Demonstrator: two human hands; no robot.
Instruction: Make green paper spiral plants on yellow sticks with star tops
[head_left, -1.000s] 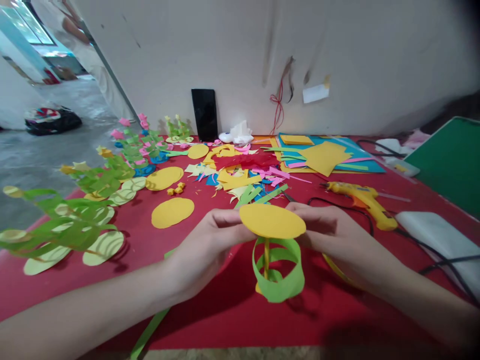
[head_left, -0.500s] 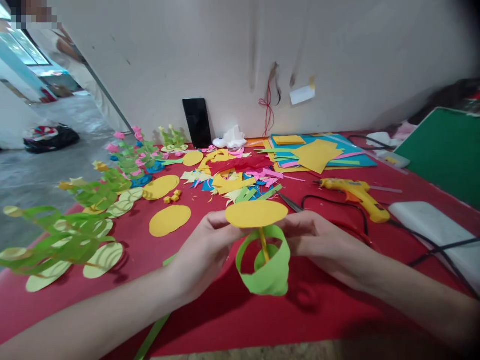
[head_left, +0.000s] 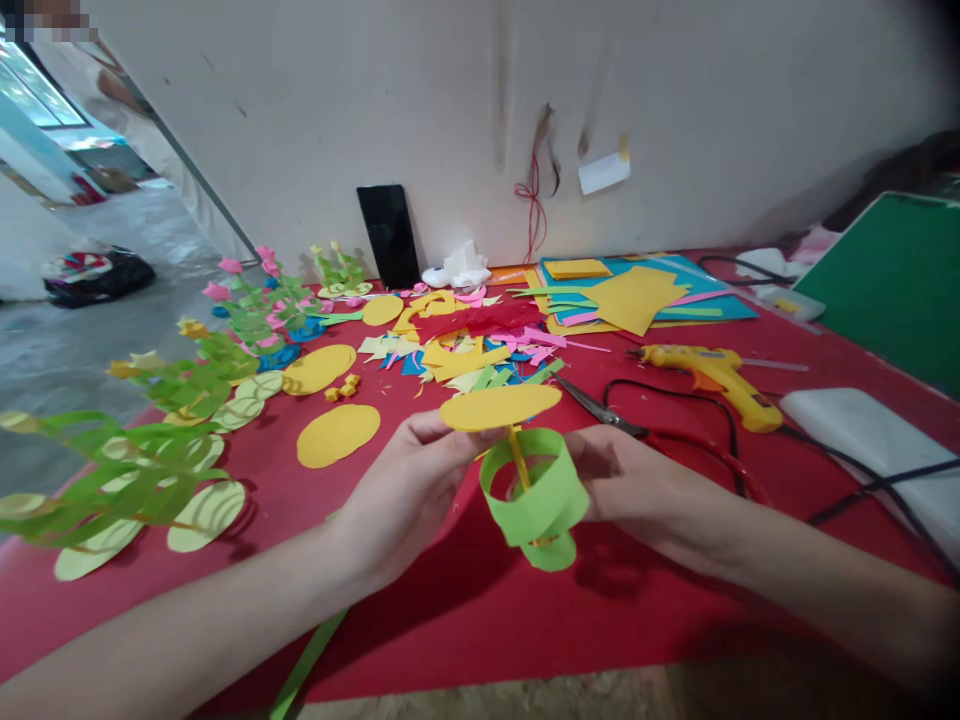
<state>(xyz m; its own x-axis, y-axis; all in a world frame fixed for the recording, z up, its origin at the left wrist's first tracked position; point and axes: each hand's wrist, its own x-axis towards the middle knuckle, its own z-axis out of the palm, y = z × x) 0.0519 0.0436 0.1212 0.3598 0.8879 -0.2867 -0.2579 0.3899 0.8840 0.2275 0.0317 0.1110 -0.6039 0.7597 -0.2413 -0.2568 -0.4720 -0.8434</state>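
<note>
Between my hands is a paper flower piece: a yellow paper disc [head_left: 501, 408] on a thin yellow stem [head_left: 519, 458], with a green paper strip [head_left: 536, 500] curled around the stem. My left hand [head_left: 420, 470] is closed on the disc, its thumb at the underside. Closed fingers of my right hand [head_left: 619, 470] hold the green strip from the right; their tips are partly hidden behind it. Scissors [head_left: 607, 415] with red handles lie just beyond my right hand. Another green strip [head_left: 311, 660] lies below my left forearm.
Finished paper plants [head_left: 112, 470] line the left side, near yellow discs [head_left: 339, 436]. Paper scraps [head_left: 465, 345] are heaped mid-table. A yellow glue gun [head_left: 712, 380] with a black cable lies right. A phone [head_left: 388, 237] leans on the wall. A person's sleeve and legs [head_left: 180, 170] show far left.
The paper piece has shifted slightly left and turned; the green strip now shows a lower loop beneath. The red-handled scissors are more visible. The view has moved a little.
</note>
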